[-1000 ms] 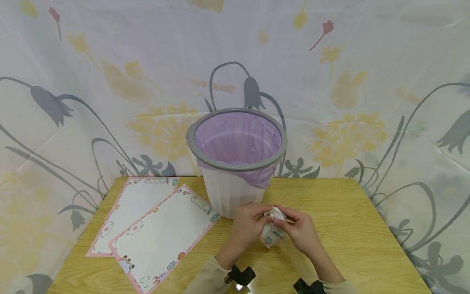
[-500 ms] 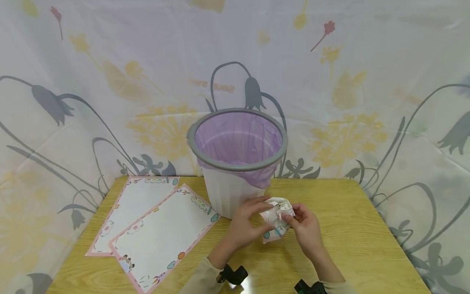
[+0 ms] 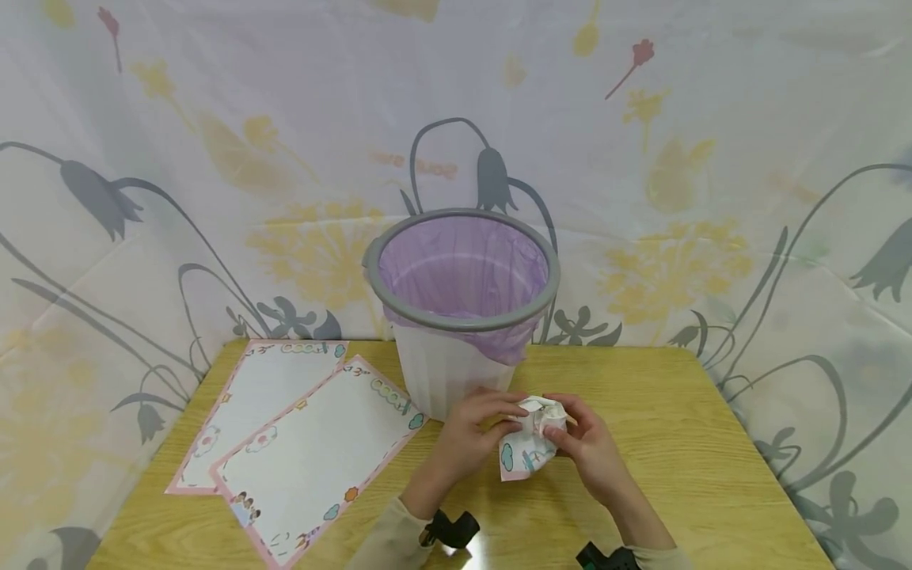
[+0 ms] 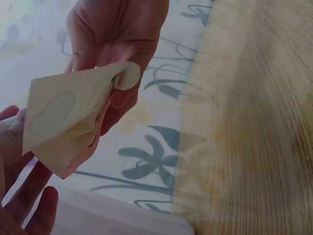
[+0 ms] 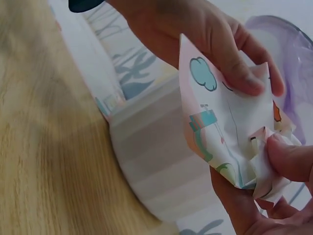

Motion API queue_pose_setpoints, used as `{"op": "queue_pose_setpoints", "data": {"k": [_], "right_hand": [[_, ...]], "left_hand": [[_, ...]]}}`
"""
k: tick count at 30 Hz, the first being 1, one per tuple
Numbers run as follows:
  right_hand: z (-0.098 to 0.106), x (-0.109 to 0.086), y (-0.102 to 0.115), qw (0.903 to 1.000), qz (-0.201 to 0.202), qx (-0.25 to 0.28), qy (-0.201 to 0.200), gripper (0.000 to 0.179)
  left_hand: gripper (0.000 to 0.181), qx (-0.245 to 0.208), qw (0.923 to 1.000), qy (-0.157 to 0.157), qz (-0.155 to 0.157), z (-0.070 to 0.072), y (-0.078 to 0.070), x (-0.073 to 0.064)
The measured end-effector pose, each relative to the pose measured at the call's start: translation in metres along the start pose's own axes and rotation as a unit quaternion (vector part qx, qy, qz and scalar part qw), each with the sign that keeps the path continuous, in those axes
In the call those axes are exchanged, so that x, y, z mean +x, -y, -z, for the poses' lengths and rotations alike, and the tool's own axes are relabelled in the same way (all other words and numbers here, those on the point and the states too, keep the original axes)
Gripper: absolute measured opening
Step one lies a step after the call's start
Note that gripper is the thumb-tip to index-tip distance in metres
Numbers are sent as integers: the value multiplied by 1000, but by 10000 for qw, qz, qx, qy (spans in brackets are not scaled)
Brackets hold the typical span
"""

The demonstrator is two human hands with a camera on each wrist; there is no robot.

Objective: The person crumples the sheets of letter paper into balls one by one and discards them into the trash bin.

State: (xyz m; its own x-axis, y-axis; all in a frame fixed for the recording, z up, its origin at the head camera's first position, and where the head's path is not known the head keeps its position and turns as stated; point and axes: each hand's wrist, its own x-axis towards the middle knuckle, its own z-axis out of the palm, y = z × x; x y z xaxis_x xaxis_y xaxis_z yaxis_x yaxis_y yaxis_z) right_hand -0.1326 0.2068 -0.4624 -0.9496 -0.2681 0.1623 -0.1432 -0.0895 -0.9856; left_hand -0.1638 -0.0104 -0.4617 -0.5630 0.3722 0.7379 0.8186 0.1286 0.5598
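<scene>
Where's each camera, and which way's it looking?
Head: on the head, facing forward and down at the bin, flat sheets, left hand, right hand and sleeves.
Left wrist: on that wrist, facing the crumpled paper; both hands show.
Right wrist: on that wrist, facing paper and bin; both hands show.
Both wrist views share that paper.

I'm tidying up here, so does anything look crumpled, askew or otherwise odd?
Yes. The paper between the left hand and right hand is crumpled, unlike the two flat sheets on the table, which overlap at different angles. The purple liner also hangs unevenly, drooping lower on the right side of the bin.
</scene>
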Motion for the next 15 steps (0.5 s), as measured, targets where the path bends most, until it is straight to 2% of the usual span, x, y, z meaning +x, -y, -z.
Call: {"op": "queue_pose_setpoints", "data": {"k": [3, 8, 15], "right_hand": [[-1, 0, -1, 9999, 123, 80, -56, 31], [-1, -1, -2, 9997, 166, 112, -138, 18], [0, -2, -1, 9996, 218, -79, -159, 13]], "left_hand": [[17, 64, 9998, -164, -84, -3, -1, 3], [15, 156, 9992, -321, 206, -6, -4, 5], [17, -267, 9975, -370, 540, -7, -9, 6]]}}
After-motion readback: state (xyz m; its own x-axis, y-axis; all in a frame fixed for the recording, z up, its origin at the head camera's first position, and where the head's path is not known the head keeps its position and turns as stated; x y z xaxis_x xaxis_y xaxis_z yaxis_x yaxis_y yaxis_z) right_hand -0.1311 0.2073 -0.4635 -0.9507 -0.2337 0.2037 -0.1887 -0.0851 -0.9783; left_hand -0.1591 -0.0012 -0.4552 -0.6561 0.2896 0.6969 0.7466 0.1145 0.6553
